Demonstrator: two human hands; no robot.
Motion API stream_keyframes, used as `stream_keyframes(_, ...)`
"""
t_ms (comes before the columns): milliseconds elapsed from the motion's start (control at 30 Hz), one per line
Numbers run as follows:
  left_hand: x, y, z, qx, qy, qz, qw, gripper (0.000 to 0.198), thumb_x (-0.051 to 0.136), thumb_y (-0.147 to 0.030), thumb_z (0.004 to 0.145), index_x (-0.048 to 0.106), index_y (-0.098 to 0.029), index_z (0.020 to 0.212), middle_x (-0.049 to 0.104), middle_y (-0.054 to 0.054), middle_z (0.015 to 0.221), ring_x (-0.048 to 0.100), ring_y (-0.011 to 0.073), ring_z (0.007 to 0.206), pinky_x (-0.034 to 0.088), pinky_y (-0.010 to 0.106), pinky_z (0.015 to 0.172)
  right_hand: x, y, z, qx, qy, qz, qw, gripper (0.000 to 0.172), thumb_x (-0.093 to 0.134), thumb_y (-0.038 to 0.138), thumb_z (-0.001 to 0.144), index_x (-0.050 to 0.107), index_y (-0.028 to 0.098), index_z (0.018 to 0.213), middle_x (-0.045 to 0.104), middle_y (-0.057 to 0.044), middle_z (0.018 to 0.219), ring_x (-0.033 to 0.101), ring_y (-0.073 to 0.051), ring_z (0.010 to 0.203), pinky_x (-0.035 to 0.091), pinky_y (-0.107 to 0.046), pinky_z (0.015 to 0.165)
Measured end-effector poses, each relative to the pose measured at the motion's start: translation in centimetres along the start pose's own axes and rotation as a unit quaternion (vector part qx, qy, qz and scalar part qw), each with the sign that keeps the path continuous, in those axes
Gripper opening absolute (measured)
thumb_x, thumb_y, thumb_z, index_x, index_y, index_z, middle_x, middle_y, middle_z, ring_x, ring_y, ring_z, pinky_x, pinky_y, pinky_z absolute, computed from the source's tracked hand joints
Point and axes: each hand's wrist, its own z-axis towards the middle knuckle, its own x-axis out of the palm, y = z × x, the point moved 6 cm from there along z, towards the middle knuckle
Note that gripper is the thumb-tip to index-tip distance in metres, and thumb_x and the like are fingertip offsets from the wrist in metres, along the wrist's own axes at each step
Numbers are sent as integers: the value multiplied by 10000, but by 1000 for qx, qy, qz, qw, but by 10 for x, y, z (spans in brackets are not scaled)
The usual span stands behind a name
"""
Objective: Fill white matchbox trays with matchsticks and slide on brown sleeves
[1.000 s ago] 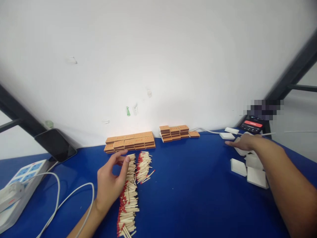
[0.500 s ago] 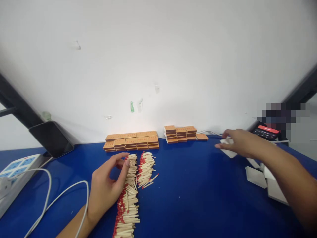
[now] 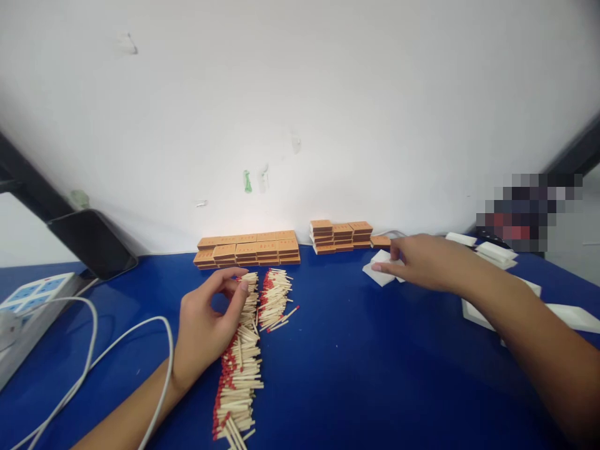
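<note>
A long row of red-headed matches [image 3: 240,375] runs toward me on the blue table. My left hand [image 3: 210,319] rests at its far end, thumb and forefinger curled together on some matches. Just right of it lies a shorter, looser pile of matches [image 3: 276,297], with a few strays at its near edge. Over at the right, my right hand [image 3: 417,262] has thumb and fingers closed on a white matchbox tray [image 3: 382,275]; the hand hides part of it, and I cannot tell if there is more than one.
Orange matchboxes [image 3: 267,250] stand stacked along the wall, with more stacked matchboxes [image 3: 342,237] further right. Several white trays [image 3: 497,252] are scattered under and beyond my right arm. A white cable [image 3: 169,350] crosses my left wrist. A power strip [image 3: 32,312] and black phone [image 3: 96,244] sit left.
My right hand has moved left from the scattered trays, bringing a white tray closer to the matchboxes. My left hand stays at the matches. The whole view has tipped slightly.
</note>
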Motion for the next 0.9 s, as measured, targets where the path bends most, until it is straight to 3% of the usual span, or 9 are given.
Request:
stream_keyframes(100,-1,-1,1,-5,-2,-13,1000,175,676,-331,991,727,-205,1101,723,-27,764,684,137,685,553,253,716,10,11,0,-34,23,-6,999,371,606,565,913,671,222,791,733,-113,793,656,-269,657,398,-359,564)
stream_keyframes(267,-1,-4,1,-2,1,-25,1000,167,667,-311,995,728,-198,1103,735,-14,778,695,141,707,555,257,715,17,29,0,-70,-9,-24,997,214,562,341,940,668,218,801,729,-104,838,640,-239,660,355,-334,558)
stream_keyframes(400,0,-6,0,9,11,-24,1000,141,677,-298,987,739,-198,1066,746,-6,805,692,137,716,553,250,710,14,36,-2,-68,-19,-35,997,228,557,394,961,663,224,853,729,-102,900,645,-250,707,335,-333,578)
stream_keyframes(500,1,-7,0,15,17,-24,999,134,673,-285,987,737,-194,1062,746,-3,809,684,134,713,550,248,708,19,37,-3,-62,30,-11,998,256,617,470,939,649,234,847,718,-79,859,641,-245,711,341,-323,583)
stream_keyframes(567,2,-7,0,15,22,-25,999,138,670,-280,988,735,-194,1074,746,-5,806,684,134,714,551,252,715,21,37,-2,-69,51,9,996,219,614,415,943,635,233,823,708,-67,826,633,-233,703,347,-321,584)
stream_keyframes(767,5,-3,-4,15,40,-30,999,151,659,-278,993,733,-204,1101,759,8,855,706,152,760,558,279,757,4,45,-3,-123,-60,14,990,158,546,298,952,597,231,818,707,-68,851,632,-236,744,349,-332,618)
stream_keyframes(900,8,-2,-5,17,44,-34,998,153,659,-273,991,734,-205,1107,757,13,859,706,157,767,565,292,773,-5,54,-9,-144,-74,4,987,159,538,287,959,568,238,810,696,-57,804,609,-230,705,319,-324,596)
